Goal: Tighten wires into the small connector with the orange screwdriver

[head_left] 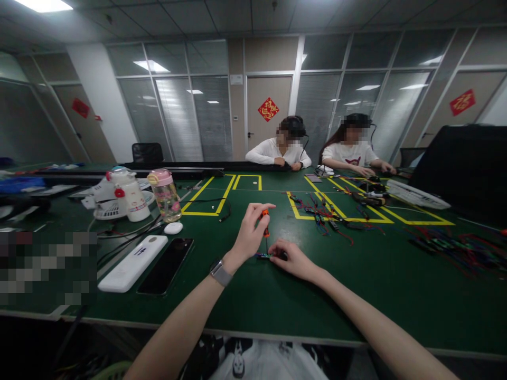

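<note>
My left hand (252, 228), with a watch on its wrist, is closed round the orange and black handle of a screwdriver (266, 228). The screwdriver stands upright, its thin shaft pointing down at a small circuit board (263, 256) with coloured wires on the green table. One finger of the left hand stretches over the top of the handle. My right hand (291, 257) rests on the table with curled fingers, thumb and fingertips pinching the right end of the board. The exact contact of the screwdriver tip is too small to make out.
Wired boards (325, 211) lie beyond my right hand, with a bigger wire pile (455, 245) at far right. On the left are a phone (166, 266), a white power bank (133, 264), an earbud case (173, 228) and two bottles (164, 195). Two people sit across the table.
</note>
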A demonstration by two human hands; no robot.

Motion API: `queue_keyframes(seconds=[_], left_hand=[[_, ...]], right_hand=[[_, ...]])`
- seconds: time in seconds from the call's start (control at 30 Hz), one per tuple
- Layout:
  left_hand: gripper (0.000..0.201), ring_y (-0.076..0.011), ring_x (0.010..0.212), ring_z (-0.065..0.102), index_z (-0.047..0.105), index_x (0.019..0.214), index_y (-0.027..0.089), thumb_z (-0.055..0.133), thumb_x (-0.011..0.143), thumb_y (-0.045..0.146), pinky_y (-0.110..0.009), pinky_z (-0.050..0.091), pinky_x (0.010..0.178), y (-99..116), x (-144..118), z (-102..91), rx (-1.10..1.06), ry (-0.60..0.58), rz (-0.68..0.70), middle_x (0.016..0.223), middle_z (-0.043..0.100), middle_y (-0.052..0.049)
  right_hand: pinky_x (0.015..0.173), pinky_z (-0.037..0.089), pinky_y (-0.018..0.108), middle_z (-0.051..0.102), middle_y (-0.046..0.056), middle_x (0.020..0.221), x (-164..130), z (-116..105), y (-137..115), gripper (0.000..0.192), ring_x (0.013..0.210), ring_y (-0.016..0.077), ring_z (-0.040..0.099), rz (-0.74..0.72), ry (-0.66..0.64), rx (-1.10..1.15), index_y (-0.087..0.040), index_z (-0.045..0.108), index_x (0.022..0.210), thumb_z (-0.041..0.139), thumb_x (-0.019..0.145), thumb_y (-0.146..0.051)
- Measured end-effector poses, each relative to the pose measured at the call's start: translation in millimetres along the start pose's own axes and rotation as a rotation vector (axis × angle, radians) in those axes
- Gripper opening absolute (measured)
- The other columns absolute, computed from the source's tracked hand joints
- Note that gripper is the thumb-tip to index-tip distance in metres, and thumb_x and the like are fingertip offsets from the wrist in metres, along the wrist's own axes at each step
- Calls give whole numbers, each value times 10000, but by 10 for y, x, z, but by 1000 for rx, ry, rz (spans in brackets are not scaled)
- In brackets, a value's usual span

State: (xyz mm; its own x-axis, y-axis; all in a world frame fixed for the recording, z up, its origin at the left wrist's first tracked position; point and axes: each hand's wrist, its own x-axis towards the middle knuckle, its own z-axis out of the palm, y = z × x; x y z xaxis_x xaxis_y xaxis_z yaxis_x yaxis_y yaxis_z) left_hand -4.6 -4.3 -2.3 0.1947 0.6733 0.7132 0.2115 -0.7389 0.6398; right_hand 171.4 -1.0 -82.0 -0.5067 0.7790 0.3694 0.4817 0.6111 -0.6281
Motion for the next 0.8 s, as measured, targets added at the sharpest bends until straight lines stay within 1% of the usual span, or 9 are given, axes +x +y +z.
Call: queue_keyframes(seconds=[0.07,0.17,0.27,0.33,0.4,0.5,0.57,0.7,0.8], left_hand=[[343,-183,1043,593,566,1247,218,363,972,223,-341,486,911,-24,18,1,-170,-49,-62,1194,579,-86],[341,-182,952,641,556,1263,184,449,947,251,-321,529,831,-63,41,3,-334,-65,-150,1121,636,-99],[269,-160,864,628,658,1119,183,603,869,265,-281,527,782,-68,46,1,-242,-3,-139,984,643,-62],[244,-150,866,606,691,1073,204,636,848,281,-256,516,763,-56,41,2,-156,22,-102,975,617,-48],[276,-152,913,601,671,1138,218,574,890,291,-253,510,774,-46,38,9,-150,4,-90,1039,607,-57],[362,-165,979,616,572,1286,214,438,953,261,-281,511,820,-54,37,24,-268,-76,-120,1129,625,-81],[376,-170,959,627,552,1303,208,471,938,250,-293,517,822,-65,36,28,-310,-100,-135,1102,645,-82],[285,-153,859,589,681,1103,223,675,821,258,-268,503,782,-53,21,16,-82,8,-52,946,612,-35],[261,-155,898,573,686,1116,242,629,863,278,-279,484,825,-22,9,8,-6,15,-3,1007,590,-43]], right_hand=[[684,466,278,597,28,823,-1,-5,-3,103,744,159,560,4,-5,4,-168,639,864,611,781,-116],[681,464,277,595,27,812,1,-13,-16,94,740,159,557,14,-10,-1,-166,639,861,615,783,-119],[680,461,280,593,27,805,3,-15,-34,88,737,161,555,24,-9,-9,-164,640,856,626,780,-123],[680,459,280,592,25,805,3,-13,-40,84,736,160,554,25,-6,-9,-166,639,850,631,778,-125],[677,459,278,590,24,804,2,-10,-40,79,732,159,553,22,-2,-5,-167,639,847,632,779,-127],[678,458,277,590,24,807,0,-7,-32,77,730,158,553,18,1,0,-168,644,853,632,785,-134],[673,456,275,589,23,805,1,-7,-28,80,725,156,551,20,2,3,-169,646,856,633,785,-134],[661,448,272,589,19,794,5,-8,-32,91,712,155,548,30,4,11,-165,642,863,636,780,-128],[656,441,270,584,15,776,7,-4,-33,92,706,154,544,38,6,11,-162,631,857,636,774,-124]])
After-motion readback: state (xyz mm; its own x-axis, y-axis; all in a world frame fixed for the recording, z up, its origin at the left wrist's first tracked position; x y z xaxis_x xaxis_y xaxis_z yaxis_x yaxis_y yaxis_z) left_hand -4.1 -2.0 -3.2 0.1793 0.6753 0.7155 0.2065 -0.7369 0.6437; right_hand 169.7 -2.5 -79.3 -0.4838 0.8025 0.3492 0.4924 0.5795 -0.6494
